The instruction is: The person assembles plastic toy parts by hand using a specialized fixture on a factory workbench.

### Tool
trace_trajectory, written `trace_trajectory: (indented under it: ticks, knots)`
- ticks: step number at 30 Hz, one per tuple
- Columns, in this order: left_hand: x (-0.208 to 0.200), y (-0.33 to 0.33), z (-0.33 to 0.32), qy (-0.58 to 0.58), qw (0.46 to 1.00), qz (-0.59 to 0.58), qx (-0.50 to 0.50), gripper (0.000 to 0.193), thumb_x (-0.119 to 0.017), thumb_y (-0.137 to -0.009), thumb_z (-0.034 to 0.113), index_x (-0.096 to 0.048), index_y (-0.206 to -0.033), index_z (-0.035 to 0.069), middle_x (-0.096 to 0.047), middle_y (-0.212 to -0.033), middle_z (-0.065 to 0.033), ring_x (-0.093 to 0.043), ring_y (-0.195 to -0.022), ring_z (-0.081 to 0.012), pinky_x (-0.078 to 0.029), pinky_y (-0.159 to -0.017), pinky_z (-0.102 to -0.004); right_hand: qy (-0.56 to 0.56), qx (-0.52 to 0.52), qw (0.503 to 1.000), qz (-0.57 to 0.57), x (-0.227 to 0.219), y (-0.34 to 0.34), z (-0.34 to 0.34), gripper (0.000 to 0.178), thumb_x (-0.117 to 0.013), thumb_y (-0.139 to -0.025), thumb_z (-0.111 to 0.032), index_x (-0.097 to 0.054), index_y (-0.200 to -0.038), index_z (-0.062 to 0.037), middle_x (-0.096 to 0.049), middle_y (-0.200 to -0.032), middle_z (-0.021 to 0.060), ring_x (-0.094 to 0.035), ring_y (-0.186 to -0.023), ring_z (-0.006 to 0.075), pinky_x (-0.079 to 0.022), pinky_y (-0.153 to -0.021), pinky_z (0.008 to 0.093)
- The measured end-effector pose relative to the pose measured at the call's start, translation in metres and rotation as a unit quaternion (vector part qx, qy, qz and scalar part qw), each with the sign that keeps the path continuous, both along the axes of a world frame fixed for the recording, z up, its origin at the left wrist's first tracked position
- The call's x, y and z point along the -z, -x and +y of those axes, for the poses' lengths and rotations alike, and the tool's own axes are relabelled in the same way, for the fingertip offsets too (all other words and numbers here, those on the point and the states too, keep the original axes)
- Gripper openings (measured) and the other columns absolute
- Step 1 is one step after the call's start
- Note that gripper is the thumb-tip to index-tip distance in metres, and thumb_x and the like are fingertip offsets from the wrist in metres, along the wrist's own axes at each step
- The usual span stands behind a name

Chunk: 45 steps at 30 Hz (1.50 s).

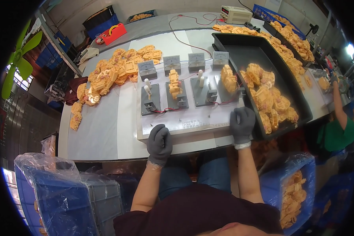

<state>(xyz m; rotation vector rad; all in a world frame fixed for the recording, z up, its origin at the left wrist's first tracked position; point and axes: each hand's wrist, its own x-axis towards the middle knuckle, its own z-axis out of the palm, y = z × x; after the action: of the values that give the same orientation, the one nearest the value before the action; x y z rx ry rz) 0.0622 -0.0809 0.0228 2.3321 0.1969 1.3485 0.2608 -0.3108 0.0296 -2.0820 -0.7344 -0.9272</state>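
Note:
My left hand (159,145), in a grey glove, is closed at the front edge of a white test box (167,125). My right hand (242,125), also gloved and closed, lies at the box's front right corner, beside a black tray (240,51). Curled fingers hide whatever either hand may hold. Several grey stations with white posts and small clamps stand on the box. One yellow plastic part (174,84) sits upright on the second station from the left; another yellow part (228,78) is on the rightmost. Behind them runs a row of analog meters (171,64).
Loose yellow parts (114,70) heap at the left; more (271,98) lie in the black tray. A power supply (236,14) with red leads and a red tape dispenser (114,34) stand farther back. Blue crates (63,200) flank me below. A co-worker's arm (339,102) shows at right.

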Motion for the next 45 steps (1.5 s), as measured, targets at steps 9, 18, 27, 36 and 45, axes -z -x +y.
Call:
trace_trajectory:
  ticks: [9, 18, 27, 36, 45]
  knots:
    - [-0.002, 0.003, -0.003, 0.036, 0.999, 0.02, 0.006, 0.02, -0.062, -0.079, -0.004, -0.06, -0.097, 0.004, -0.061, -0.1, -0.0167, -0.062, -0.088, -0.0334, -0.051, -0.075, -0.0377, 0.004, 0.0, 1.0, 0.007, 0.002, -0.001, -0.001, 0.009, -0.07, -0.07, -0.008, -0.064, -0.075, -0.0049, -0.06, -0.081, 0.0097, -0.056, -0.08, 0.0305, -0.046, -0.072, 0.0417]
    - [0.0, 0.0, -0.001, -0.007, 1.0, -0.003, -0.001, 0.025, -0.064, -0.077, -0.002, -0.059, -0.1, 0.007, -0.062, -0.1, -0.0141, -0.064, -0.08, -0.0306, -0.052, -0.066, -0.0358, 0.013, 0.004, 1.0, 0.019, 0.002, 0.0, -0.002, 0.01, -0.071, -0.07, -0.009, -0.065, -0.077, -0.0052, -0.061, -0.083, 0.0097, -0.057, -0.082, 0.0305, -0.046, -0.074, 0.0415]
    - [-0.003, -0.003, -0.003, 0.034, 0.999, -0.005, 0.002, 0.023, -0.062, -0.079, -0.004, -0.058, -0.1, 0.005, -0.061, -0.102, -0.0148, -0.063, -0.086, -0.0301, -0.052, -0.072, -0.0346, 0.03, 0.004, 0.998, 0.063, -0.005, 0.003, -0.005, 0.024, -0.07, -0.073, -0.013, -0.067, -0.096, -0.0059, -0.061, -0.092, 0.0116, -0.056, -0.088, 0.0317, -0.046, -0.079, 0.0422]
    - [-0.025, -0.043, -0.077, 0.158, 0.963, -0.043, 0.212, 0.04, -0.063, -0.077, -0.007, -0.052, -0.115, 0.001, -0.055, -0.114, -0.0196, -0.059, -0.097, -0.032, -0.051, -0.081, -0.0348, 0.073, -0.04, 0.982, 0.172, -0.013, -0.006, -0.019, 0.028, -0.067, -0.076, -0.008, -0.067, -0.104, -0.0075, -0.063, -0.098, 0.0132, -0.057, -0.093, 0.0326, -0.046, -0.083, 0.0421]
    - [-0.046, -0.142, -0.128, 0.27, 0.907, 0.052, 0.32, 0.065, -0.064, -0.077, 0.006, -0.037, -0.137, 0.004, -0.041, -0.131, -0.017, -0.052, -0.113, -0.0261, -0.047, -0.091, -0.0362, 0.015, -0.101, 0.949, 0.299, -0.012, -0.018, -0.022, 0.029, -0.066, -0.072, -0.001, -0.068, -0.101, -0.0078, -0.064, -0.095, 0.0129, -0.06, -0.089, 0.0314, -0.049, -0.077, 0.0388]
